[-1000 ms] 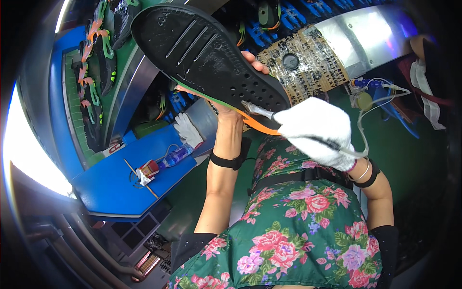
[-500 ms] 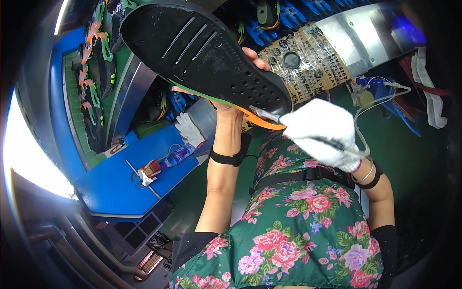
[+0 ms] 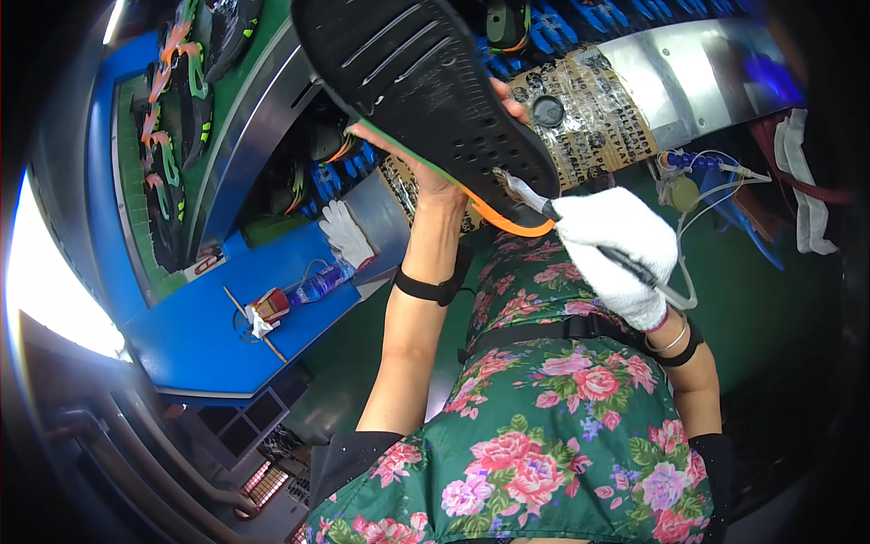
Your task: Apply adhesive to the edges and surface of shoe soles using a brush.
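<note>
A large black shoe sole (image 3: pixel 426 91) with a green and orange rim stands tilted in front of me, its broad inner face showing. My bare left hand (image 3: pixel 424 178) holds it from behind, closed round its middle, with fingertips showing past the far edge. Slots run across the upper end of the sole, and small holes dot its lower end. In a white glove, my right hand (image 3: pixel 621 249) is closed on a brush (image 3: pixel 526 192). The bristles touch the sole close to the holes. A thin pale tube (image 3: pixel 675 295) leads from the brush's handle.
Behind the sole lies a metal ledge (image 3: pixel 689 77) partly wrapped in taped cardboard (image 3: pixel 589 118). Shoe parts (image 3: pixel 172 118) line a green belt at the left. A blue table (image 3: pixel 204 340) bears a white glove (image 3: pixel 346 234), a plastic bottle (image 3: pixel 322 283) and a red cup (image 3: pixel 269 306).
The shoe sole has shifted right and tipped more upright in my left hand. My right hand has moved the brush from the sole's orange edge onto its face by the holes.
</note>
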The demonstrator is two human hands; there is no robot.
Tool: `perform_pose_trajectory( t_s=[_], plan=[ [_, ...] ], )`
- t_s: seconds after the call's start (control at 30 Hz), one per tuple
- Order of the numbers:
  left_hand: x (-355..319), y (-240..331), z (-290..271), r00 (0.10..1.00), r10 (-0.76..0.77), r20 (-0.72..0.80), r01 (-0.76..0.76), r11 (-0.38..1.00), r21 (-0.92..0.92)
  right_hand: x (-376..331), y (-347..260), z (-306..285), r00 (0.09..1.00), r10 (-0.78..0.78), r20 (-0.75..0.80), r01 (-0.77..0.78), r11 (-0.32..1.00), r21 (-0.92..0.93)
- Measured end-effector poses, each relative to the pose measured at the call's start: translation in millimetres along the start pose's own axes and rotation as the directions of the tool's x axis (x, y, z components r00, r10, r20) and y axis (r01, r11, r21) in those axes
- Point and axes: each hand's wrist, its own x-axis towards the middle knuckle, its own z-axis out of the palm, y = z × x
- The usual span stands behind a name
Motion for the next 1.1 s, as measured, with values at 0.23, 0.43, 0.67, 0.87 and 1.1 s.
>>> perform_pose_trajectory(
  t_s=[0.23,0.43,0.67,0.87,1.1],
  plan=[
    [7,-7,3,0.99,-0.138,-0.004,0.138,0.989,0.045,-8,13,-5,0.967,0.208,0.149,-0.255,0.816,0.519],
    [9,-11,1,0.952,-0.304,-0.03,0.305,0.942,0.139,-3,-3,-2,0.956,-0.171,0.238,0.2,0.974,-0.103],
    [11,-11,2,0.902,-0.431,-0.003,0.422,0.881,0.215,4,2,-9,0.931,-0.027,0.365,-0.041,0.983,0.177],
    [17,-6,-4,0.893,-0.438,0.108,0.419,0.894,0.159,8,-7,4,0.893,-0.24,0.38,0.275,0.961,-0.039],
    [14,-11,21,0.876,-0.477,-0.072,0.459,0.776,0.433,13,-1,-15,0.888,-0.139,0.438,0.104,0.989,0.103]
  ],
)
